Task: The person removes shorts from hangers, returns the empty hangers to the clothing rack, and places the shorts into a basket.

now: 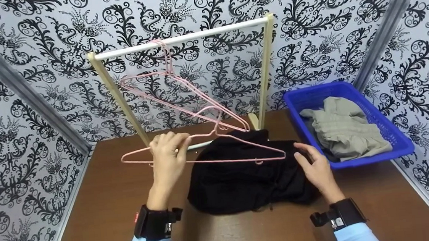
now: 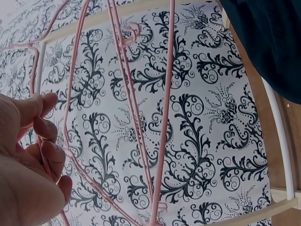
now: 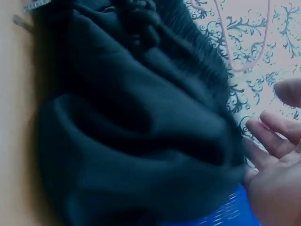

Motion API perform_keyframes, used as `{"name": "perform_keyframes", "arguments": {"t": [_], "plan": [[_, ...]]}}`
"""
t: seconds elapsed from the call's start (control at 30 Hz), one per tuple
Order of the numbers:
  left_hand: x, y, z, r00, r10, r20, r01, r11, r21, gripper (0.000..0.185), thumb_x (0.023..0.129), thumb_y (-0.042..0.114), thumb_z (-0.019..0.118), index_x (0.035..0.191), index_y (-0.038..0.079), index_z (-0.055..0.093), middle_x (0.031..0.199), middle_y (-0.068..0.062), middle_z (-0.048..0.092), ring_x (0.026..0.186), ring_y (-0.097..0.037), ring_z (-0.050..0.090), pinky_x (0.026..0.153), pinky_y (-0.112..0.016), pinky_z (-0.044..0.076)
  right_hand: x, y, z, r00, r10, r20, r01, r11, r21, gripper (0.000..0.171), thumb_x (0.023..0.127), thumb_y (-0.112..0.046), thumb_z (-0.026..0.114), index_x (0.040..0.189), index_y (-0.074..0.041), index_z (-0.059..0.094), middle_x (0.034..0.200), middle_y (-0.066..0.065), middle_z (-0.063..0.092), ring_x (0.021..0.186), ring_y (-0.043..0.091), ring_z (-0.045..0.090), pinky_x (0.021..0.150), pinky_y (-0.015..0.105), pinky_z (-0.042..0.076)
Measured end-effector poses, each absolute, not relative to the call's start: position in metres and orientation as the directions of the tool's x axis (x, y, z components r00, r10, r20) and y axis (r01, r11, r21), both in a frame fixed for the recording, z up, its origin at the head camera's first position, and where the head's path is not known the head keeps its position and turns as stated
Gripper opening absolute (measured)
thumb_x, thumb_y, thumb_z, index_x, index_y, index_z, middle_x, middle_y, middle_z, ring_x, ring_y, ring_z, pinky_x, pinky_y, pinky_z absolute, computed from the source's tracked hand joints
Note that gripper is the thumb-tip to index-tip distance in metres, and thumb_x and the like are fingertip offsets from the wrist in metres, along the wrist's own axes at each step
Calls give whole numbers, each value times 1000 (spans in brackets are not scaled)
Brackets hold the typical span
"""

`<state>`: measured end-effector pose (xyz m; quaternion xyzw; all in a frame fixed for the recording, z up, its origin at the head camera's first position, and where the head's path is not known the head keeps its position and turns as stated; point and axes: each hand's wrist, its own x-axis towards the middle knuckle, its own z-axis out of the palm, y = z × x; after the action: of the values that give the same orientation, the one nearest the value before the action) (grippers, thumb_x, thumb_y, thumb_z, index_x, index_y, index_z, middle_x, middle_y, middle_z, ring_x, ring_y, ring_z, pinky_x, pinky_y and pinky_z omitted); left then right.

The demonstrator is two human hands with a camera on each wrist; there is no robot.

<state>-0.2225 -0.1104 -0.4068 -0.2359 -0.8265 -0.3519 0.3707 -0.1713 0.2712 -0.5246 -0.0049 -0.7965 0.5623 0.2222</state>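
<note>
My left hand grips a pink clothes hanger by its left shoulder, raised over the table; in the left wrist view the fingers curl round the pink bar. Beneath and behind the hanger lies a bunched black garment, with a drawstring-like cord showing in the right wrist view. Beside the garment's right edge is my right hand, its fingers apart and holding nothing. Whether those fingertips touch the cloth I cannot tell.
A small rack with a white rail and wooden posts stands at the back. More pink hangers hang from it. At the right, a blue basket holds a grey-beige garment and some dark cloth. Patterned walls enclose the brown table.
</note>
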Motion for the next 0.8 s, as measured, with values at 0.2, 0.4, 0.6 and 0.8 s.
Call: {"name": "perform_keyframes", "arguments": {"t": [0.2,0.4,0.6,0.8], "plan": [[-225,-101,-406,-601,133,788,675,613,411,4,92,11,74,89,8,75,77,-4,64,80,-28,53,93,-56,29,-170,268,-511,-916,115,383,-348,245,-905,26,101,1,60,125,7,68,126,25,68,114,0,64,94,14,50],[-227,-96,-405,-613,112,782,683,573,453,4,91,5,75,89,9,76,78,-3,66,77,-26,51,90,-54,29,-170,267,-501,-941,48,334,-317,210,-925,24,102,5,57,122,10,67,113,10,75,104,7,70,84,24,58],[-232,-96,-404,-620,108,777,695,534,481,5,92,4,73,90,8,75,76,-4,64,75,-25,50,91,-52,30,-170,265,-495,-936,-28,352,-350,196,-916,20,102,7,54,116,15,65,100,-6,75,87,11,73,69,27,59],[-236,-98,-402,-607,106,787,705,530,472,5,92,4,74,91,8,76,75,-4,64,75,-26,52,91,-53,32,-170,262,-488,-909,-98,405,-416,196,-888,20,105,4,50,103,12,69,95,15,74,82,12,73,62,26,58]]}}
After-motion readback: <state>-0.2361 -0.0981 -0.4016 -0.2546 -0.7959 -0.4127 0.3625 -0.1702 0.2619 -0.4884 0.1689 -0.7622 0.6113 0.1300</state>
